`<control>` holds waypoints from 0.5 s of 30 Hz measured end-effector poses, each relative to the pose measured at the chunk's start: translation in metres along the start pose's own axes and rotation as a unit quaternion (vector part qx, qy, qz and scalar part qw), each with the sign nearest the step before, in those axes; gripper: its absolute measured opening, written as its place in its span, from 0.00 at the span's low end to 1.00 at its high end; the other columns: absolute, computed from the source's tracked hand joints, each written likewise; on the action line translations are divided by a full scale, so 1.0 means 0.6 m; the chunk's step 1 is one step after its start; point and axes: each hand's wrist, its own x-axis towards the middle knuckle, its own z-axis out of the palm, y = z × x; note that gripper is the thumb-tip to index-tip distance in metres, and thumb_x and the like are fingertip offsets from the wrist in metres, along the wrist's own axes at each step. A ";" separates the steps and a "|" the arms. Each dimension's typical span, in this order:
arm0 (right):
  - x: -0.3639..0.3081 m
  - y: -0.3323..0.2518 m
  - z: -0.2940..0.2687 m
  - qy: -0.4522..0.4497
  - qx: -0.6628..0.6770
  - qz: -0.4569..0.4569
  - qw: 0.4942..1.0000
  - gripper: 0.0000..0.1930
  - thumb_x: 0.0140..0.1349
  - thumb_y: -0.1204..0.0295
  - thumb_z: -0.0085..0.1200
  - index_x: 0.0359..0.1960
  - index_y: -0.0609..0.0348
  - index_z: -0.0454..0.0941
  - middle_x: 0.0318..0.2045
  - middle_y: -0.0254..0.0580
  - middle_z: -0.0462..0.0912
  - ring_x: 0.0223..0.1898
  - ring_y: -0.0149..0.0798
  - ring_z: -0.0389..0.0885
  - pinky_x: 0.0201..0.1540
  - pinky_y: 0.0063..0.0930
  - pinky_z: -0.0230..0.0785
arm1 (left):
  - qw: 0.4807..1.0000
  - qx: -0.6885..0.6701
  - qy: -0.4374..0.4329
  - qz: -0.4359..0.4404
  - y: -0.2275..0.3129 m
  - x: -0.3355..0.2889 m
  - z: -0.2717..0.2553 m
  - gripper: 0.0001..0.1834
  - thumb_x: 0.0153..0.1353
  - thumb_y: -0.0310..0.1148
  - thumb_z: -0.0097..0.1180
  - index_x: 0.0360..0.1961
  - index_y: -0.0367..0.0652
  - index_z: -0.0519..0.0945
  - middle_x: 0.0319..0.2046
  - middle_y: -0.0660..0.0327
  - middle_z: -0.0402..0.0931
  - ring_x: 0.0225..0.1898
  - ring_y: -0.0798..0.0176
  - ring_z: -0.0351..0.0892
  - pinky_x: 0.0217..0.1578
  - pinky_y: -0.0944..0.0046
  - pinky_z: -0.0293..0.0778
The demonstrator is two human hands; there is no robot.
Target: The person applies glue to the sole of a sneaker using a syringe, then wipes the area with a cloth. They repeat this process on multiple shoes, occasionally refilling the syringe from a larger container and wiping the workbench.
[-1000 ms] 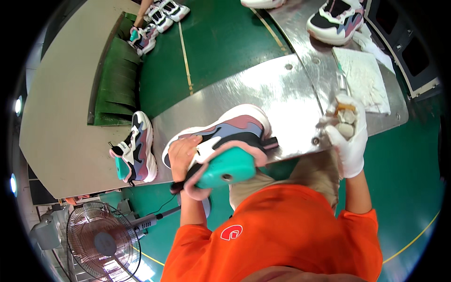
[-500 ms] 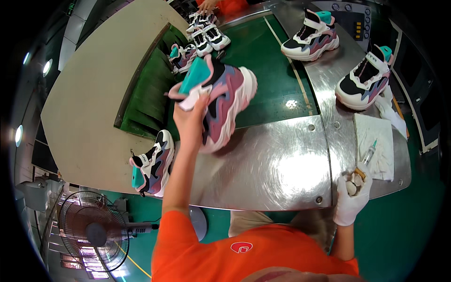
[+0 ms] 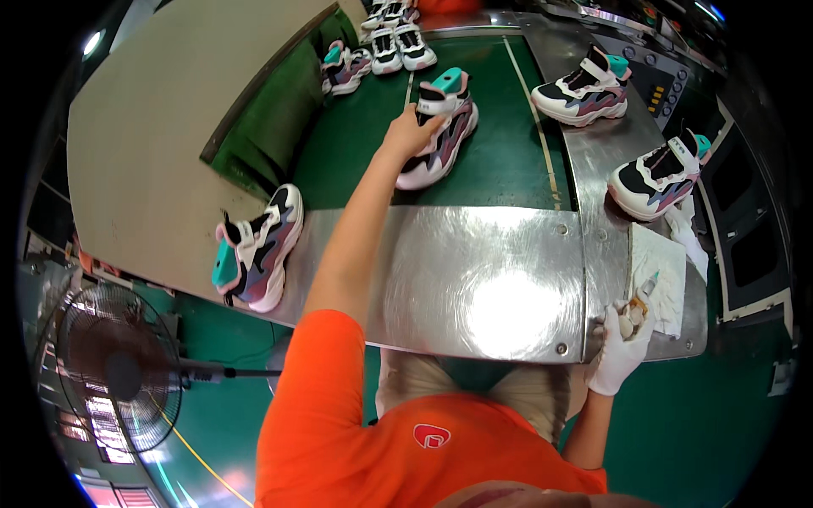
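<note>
My bare left hand (image 3: 413, 133) grips a white, black, pink and purple sneaker (image 3: 450, 140) by its side, near the strap. The sneaker has a teal insert in its collar and is over the green belt (image 3: 500, 173); whether its sole touches the belt I cannot tell. My right hand (image 3: 618, 356), in a white glove, is curled at the near right edge of the metal table. A syringe (image 3: 649, 286) with a teal tip sticks out from its fingers, over a white cloth (image 3: 659, 254). Small whitish lumps and something brownish show at the fingers, too small to name.
Matching sneakers stand at right on the metal border (image 3: 584, 89), (image 3: 660, 178), and one sneaker (image 3: 262, 250) is at the left edge. Several more sneakers (image 3: 398, 42) sit at the belt's far end, beside a green curtain (image 3: 271, 110). A fan (image 3: 123, 372) stands at lower left.
My left hand has carried the sneaker away from me and to the right, lowering it toward the belt and turning it toe-nearer. My right hand stays near the cloth. The whole view has shifted.
</note>
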 end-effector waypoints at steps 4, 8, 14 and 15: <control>-0.006 -0.025 -0.005 -0.038 -0.010 0.057 0.998 0.26 0.56 0.86 0.56 0.58 0.60 0.68 0.38 0.38 0.76 0.26 0.27 0.75 0.23 0.15 0.66 | 0.998 0.031 0.026 -0.046 -0.025 -0.081 -0.076 0.39 0.59 0.56 0.54 0.61 0.33 0.69 0.52 0.38 0.74 0.55 0.42 0.75 0.56 0.54 0.70; -0.042 -0.051 -0.036 -0.109 -0.098 0.079 0.986 0.26 0.55 0.84 0.57 0.58 0.61 0.69 0.38 0.38 0.77 0.23 0.27 0.76 0.22 0.16 0.66 | 0.999 0.045 0.000 -0.012 -0.076 -0.211 -0.158 0.30 0.61 0.49 0.54 0.56 0.35 0.75 0.55 0.46 0.74 0.57 0.44 0.73 0.58 0.56 0.68; -0.043 -0.066 -0.038 -0.078 -0.046 -0.011 0.996 0.24 0.56 0.79 0.58 0.56 0.61 0.71 0.34 0.39 0.78 0.22 0.28 0.77 0.20 0.17 0.67 | 0.994 0.076 0.015 0.072 -0.107 -0.379 -0.234 0.23 0.60 0.42 0.57 0.49 0.35 0.78 0.52 0.46 0.76 0.54 0.46 0.74 0.57 0.54 0.68; -0.039 -0.068 -0.036 -0.111 -0.099 0.002 0.989 0.23 0.55 0.81 0.58 0.55 0.60 0.71 0.34 0.37 0.77 0.23 0.27 0.77 0.21 0.17 0.67 | 0.994 0.079 0.005 0.072 -0.107 -0.395 -0.242 0.23 0.59 0.42 0.57 0.49 0.35 0.78 0.51 0.47 0.76 0.54 0.46 0.74 0.57 0.54 0.68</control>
